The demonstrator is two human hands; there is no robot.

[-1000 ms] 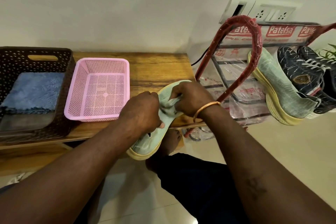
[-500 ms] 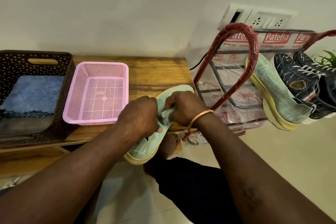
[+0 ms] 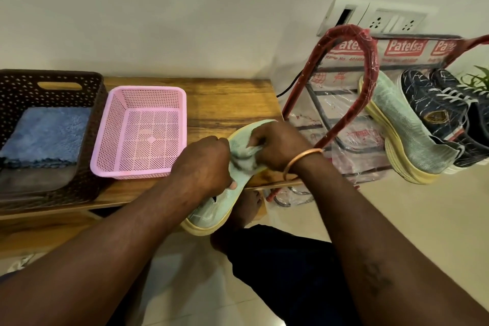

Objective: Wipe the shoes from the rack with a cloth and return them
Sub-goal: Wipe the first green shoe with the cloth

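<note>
My left hand (image 3: 205,167) grips a pale green shoe (image 3: 211,213) with a yellow sole, held over the front edge of the wooden bench. My right hand (image 3: 277,147), with a copper bangle at the wrist, holds a bunched grey-green cloth (image 3: 244,157) pressed against the shoe's upper. On the red rack (image 3: 344,124) to the right sits the matching green shoe (image 3: 407,137), and beside it a pair of dark blue sneakers (image 3: 436,111).
A pink mesh basket (image 3: 137,130) stands on the wooden bench (image 3: 230,103). To its left a brown basket (image 3: 47,87) holds a folded blue cloth (image 3: 47,135). A wall socket panel (image 3: 378,21) is above the rack. My knee and foot are below the shoe.
My right hand has shifted slightly along the shoe with the cloth. My left hand keeps its grip on the shoe in the same place.
</note>
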